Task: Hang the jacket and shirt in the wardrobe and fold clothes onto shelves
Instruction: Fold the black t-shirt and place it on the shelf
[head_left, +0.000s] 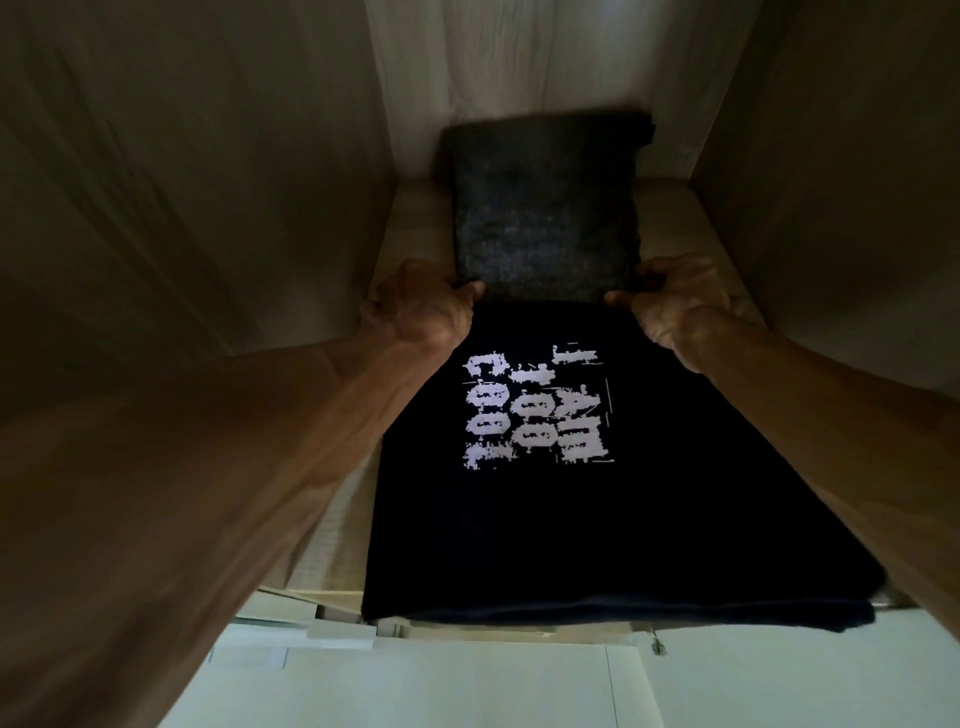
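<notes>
left hand (422, 307): curled on the near-left corner of the grey folded garment (545, 218), thumb on top. Other fingers are hidden, so I can't tell how far they reach under.
right hand (675, 304): same on the near-right corner, thumb tip on top, the rest tucked out of sight.
grey folded garment: lies beyond both hands, deep on the shelf (410, 228). Its far edge is near or at the back wall (519, 62); can't tell if it touches.
black printed tee (545, 493): folded flat on the same shelf, between the forearms on the body side of the hands. Its front edge hangs slightly over the shelf lip. It meets the grey piece's near edge; overlap or butt joint unclear.
handling, grey: looks thick, coarse and soft, probably moderate weight. Should hold its fold if moved as a slab, but will sag if lifted by one corner.
handling, tee: looks thin, limp and light. Would likely wrinkle or drag if the grey piece slides across it.
grip advice: keep both near corners, fingers under the whole stack of layers, push or pull evenly.
risk: side walls (182, 208) sit close outside each hand, so little room to twist.
</notes>
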